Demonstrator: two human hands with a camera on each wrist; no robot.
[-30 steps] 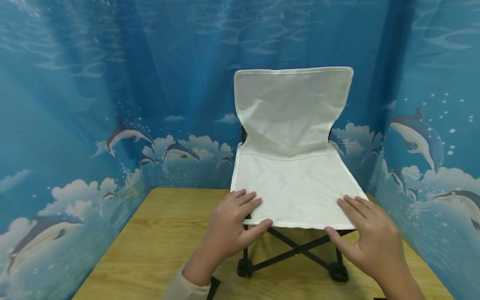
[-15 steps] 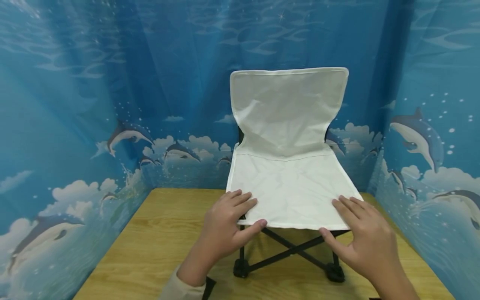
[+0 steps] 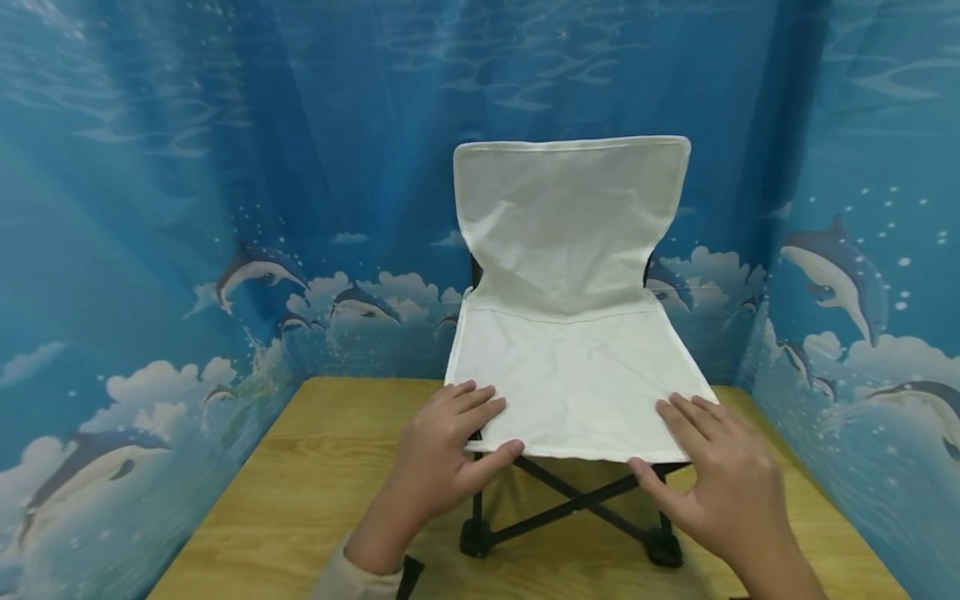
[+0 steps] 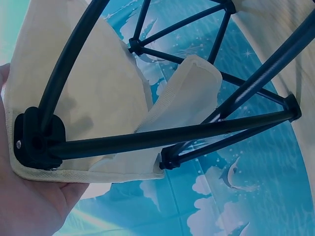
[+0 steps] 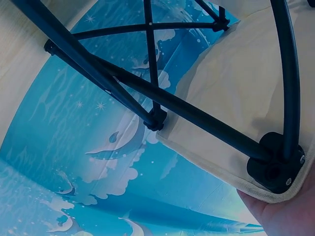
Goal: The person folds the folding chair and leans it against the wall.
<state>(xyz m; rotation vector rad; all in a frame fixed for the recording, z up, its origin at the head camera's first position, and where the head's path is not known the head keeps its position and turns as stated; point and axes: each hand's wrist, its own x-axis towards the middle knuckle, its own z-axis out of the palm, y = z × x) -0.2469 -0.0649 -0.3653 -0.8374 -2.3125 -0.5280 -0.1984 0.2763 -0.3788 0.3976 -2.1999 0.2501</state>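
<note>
A folding chair (image 3: pixel 570 367) with a white fabric seat and backrest stands unfolded on a wooden table. My left hand (image 3: pixel 446 454) rests on the seat's front left corner, fingers extended over the cloth and thumb along the front edge. At the front right corner my right hand (image 3: pixel 723 475) lies the same way, palm down. From below, the left wrist view shows a black corner joint (image 4: pixel 39 140) under the fabric beside that hand. A matching joint (image 5: pixel 276 162) shows in the right wrist view. The chair's crossed black legs (image 3: pixel 581 500) end in dark feet.
The wooden tabletop (image 3: pixel 285 500) extends left of the chair and runs back to a blue curtain (image 3: pixel 360 167) printed with dolphins and clouds. Curtain walls also border the left and right sides. A small dark object (image 3: pixel 408 575) lies near the left sleeve.
The chair has shifted slightly to the left across the table, and both hands have moved left with it. Their placement on the seat corners stays the same.
</note>
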